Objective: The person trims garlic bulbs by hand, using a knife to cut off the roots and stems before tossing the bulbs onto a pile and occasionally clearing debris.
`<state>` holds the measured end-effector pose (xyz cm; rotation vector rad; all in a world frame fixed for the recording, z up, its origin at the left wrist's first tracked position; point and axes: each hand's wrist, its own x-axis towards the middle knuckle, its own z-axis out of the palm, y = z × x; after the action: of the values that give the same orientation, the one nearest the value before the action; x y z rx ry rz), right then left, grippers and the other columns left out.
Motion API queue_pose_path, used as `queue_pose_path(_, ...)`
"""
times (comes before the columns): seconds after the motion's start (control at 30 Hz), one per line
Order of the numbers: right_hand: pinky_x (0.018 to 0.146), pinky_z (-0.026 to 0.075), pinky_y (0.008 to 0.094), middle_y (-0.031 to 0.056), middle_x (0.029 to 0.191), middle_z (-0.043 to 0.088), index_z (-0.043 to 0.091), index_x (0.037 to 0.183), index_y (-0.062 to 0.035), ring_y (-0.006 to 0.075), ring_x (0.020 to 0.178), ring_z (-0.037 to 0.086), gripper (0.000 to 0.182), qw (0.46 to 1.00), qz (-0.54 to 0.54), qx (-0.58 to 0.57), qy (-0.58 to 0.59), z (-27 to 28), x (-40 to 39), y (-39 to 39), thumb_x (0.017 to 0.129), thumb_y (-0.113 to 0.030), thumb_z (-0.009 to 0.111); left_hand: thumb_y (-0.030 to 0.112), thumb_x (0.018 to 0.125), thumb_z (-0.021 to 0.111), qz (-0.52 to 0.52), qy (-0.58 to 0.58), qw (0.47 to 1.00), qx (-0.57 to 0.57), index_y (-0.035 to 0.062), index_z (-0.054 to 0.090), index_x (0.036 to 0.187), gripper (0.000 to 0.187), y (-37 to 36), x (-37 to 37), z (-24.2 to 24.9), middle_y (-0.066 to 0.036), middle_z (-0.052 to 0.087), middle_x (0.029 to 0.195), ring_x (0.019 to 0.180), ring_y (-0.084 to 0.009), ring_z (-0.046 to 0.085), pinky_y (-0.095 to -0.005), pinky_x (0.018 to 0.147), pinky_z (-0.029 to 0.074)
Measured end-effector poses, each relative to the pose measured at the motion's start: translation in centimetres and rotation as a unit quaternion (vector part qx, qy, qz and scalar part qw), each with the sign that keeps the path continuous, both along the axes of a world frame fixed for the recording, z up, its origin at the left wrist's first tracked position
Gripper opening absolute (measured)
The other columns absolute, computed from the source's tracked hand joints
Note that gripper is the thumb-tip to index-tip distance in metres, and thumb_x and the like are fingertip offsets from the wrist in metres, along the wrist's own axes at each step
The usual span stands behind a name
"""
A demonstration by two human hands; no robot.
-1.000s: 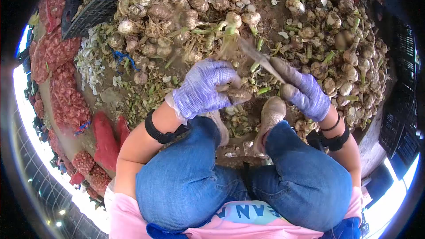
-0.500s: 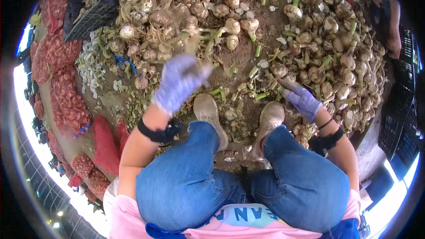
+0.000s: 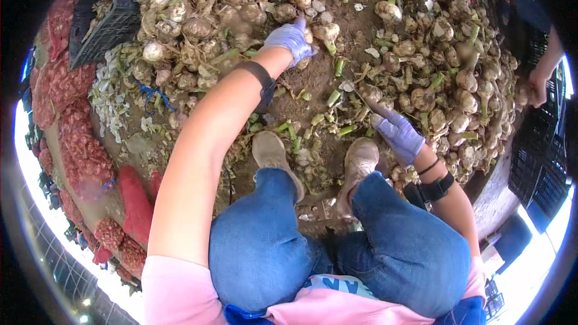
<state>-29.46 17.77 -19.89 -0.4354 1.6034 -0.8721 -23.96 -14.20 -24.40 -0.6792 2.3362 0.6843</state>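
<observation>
My left hand (image 3: 290, 42), in a purple glove, reaches out to the near right edge of the left garlic heap (image 3: 198, 27). Its fingers are around a garlic bulb (image 3: 308, 36), which they partly hide. A bulb with a cut green stem (image 3: 328, 33) lies just to its right. My right hand (image 3: 398, 135), gloved too, is closed on a dark, narrow tool (image 3: 374, 106) that points up and left, beside the right garlic heap (image 3: 433, 84). Cut green stems (image 3: 333, 97) and scraps lie on the soil between the hands.
Black crates (image 3: 108, 24) stand at the upper left, with red mesh sacks of garlic (image 3: 81, 144) below them. Another person's hand (image 3: 537, 88) is at the right edge, near more black crates (image 3: 539, 156). My shoes (image 3: 274, 156) rest on the ground below the stems.
My left hand has moved up and right to a bulb at the heap's edge, and its arm is stretched out. My right hand has barely shifted. The other person's hand has moved down.
</observation>
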Motion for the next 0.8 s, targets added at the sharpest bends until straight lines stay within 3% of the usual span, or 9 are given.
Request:
queue_pose_path(0.07, 0.075, 0.051, 0.0329, 0.0085, 0.103, 0.064, 0.037, 0.146, -0.0166, 0.0174, 0.085, 0.062, 0.054, 0.994, 0.020, -0.069, 0.079, 0.0, 0.0, -0.8, 0.098, -0.035, 0.052, 0.030, 0.085, 0.069, 0.029, 0.013, 0.999, 0.009, -0.0010, 0.029, 0.141, 0.075, 0.1, 0.2, -0.3, -0.024, 0.047, 0.135, 0.115, -0.0347, 0.056, -0.0359, 0.104, 0.045)
queue_pose_path(0.13, 0.108, 0.030, 0.0317, 0.0135, 0.143, 0.045, 0.035, 0.144, -0.0018, 0.0184, 0.131, 0.041, 0.062, 0.997, 0.039, -0.032, 0.067, 2.4, -0.7, -1.6, 0.097, -0.038, 0.052, 0.036, 0.080, 0.074, 0.237, 0.137, 0.910, 0.313, 0.0029, 0.030, 0.141, 0.082, 0.3, 2.8, 0.4, -0.020, 0.052, 0.127, 0.112, -0.0333, 0.057, -0.0373, 0.101, 0.046)
queue_pose_path(0.2, 0.099, 0.039, 0.0334, 0.0168, 0.132, 0.053, 0.035, 0.144, -0.0034, 0.0218, 0.119, 0.053, 0.059, 0.987, 0.081, -0.043, 0.135, 5.5, -1.2, -3.2, 0.097, -0.036, 0.050, 0.035, 0.073, 0.080, 0.321, 0.231, 0.759, 0.516, 0.0049, 0.031, 0.141, 0.088, 1.2, 5.8, 2.3, -0.017, 0.056, 0.121, 0.111, -0.0317, 0.057, -0.0387, 0.100, 0.047)
queue_pose_path(0.23, 0.089, 0.045, 0.0364, 0.0211, 0.120, 0.057, 0.036, 0.144, -0.0073, 0.0317, 0.106, 0.057, 0.057, 0.971, 0.096, -0.099, 0.195, 5.4, -0.8, -3.4, 0.097, -0.035, 0.050, 0.031, 0.069, 0.083, 0.315, 0.270, 0.701, 0.580, 0.0050, 0.032, 0.140, 0.091, 1.7, 7.0, 3.9, -0.016, 0.056, 0.120, 0.112, -0.0307, 0.056, -0.0393, 0.100, 0.047)
queue_pose_path(0.3, 0.077, 0.051, 0.0401, 0.0242, 0.104, 0.062, 0.037, 0.144, -0.0124, 0.0407, 0.089, 0.063, 0.056, 0.929, 0.129, -0.189, 0.290, 5.5, -0.4, -4.0, 0.095, -0.035, 0.051, 0.024, 0.062, 0.088, 0.294, 0.320, 0.686, 0.583, 0.0050, 0.032, 0.139, 0.097, 2.4, 8.4, 6.6, -0.013, 0.056, 0.117, 0.112, -0.0275, 0.055, -0.0392, 0.099, 0.048)
queue_pose_path(0.4, 0.063, 0.050, 0.0427, 0.0177, 0.080, 0.061, 0.040, 0.143, -0.0183, 0.0361, 0.069, 0.062, 0.058, 0.862, 0.222, -0.238, 0.389, 8.2, 0.3, -5.9, 0.089, -0.035, 0.055, 0.017, 0.054, 0.091, 0.224, 0.328, 0.826, 0.400, 0.0035, 0.036, 0.136, 0.099, 3.7, 10.1, 9.0, -0.010, 0.055, 0.116, 0.110, -0.0187, 0.054, -0.0351, 0.096, 0.049)
queue_pose_path(0.47, 0.058, 0.048, 0.0425, 0.0147, 0.072, 0.057, 0.041, 0.143, -0.0203, 0.0338, 0.063, 0.060, 0.058, 0.840, 0.259, -0.256, 0.402, 9.6, 0.7, -6.9, 0.088, -0.034, 0.056, 0.008, 0.059, 0.087, 0.120, 0.388, 0.854, 0.324, 0.0030, 0.037, 0.132, 0.088, 4.0, 10.7, 10.3, -0.010, 0.057, 0.115, 0.106, -0.0179, 0.057, -0.0316, 0.094, 0.050)
queue_pose_path(0.63, 0.048, 0.045, 0.0411, 0.0108, 0.064, 0.053, 0.040, 0.143, -0.0253, 0.0299, 0.052, 0.057, 0.061, 0.806, 0.308, -0.294, 0.412, 11.4, 1.6, -8.7, 0.086, -0.033, 0.059, 0.009, 0.061, 0.088, 0.146, 0.441, 0.785, 0.411, 0.0039, 0.041, 0.129, 0.083, 6.1, 11.2, 12.5, -0.009, 0.058, 0.115, 0.105, -0.0166, 0.058, -0.0304, 0.092, 0.051)
queue_pose_path(0.8, 0.044, 0.044, 0.0396, 0.0080, 0.064, 0.053, 0.040, 0.143, -0.0278, 0.0278, 0.048, 0.056, 0.063, 0.802, 0.274, -0.356, 0.394, 10.5, 2.3, -8.7, 0.084, -0.030, 0.062, 0.017, 0.060, 0.090, 0.129, 0.411, 0.833, 0.348, 0.0048, 0.045, 0.125, 0.080, 6.0, 11.0, 14.7, -0.007, 0.057, 0.109, 0.101, -0.0160, 0.058, -0.0306, 0.089, 0.051)
